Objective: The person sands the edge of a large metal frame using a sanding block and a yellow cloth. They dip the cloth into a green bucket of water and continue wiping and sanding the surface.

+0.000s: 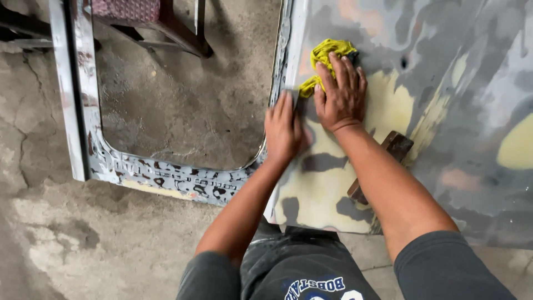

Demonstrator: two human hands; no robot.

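On the car door (444, 139), the right hand (341, 94) lies flat, pressing a yellow rag (327, 53). Just beside it, the left hand (283, 130) rests open at the window edge, holding nothing.

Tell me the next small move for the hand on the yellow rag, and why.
Probably slide the right hand and rag down over the pale filler patch. The rag sits bunched at the panel's upper edge, the patch lies just beside it, and the left hand braces the panel's rim.

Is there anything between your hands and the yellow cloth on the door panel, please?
Nothing visible. The right hand lies flat on the cloth; the left hand rests on the panel beside it. A brown block sits under the right forearm, clear of the cloth.
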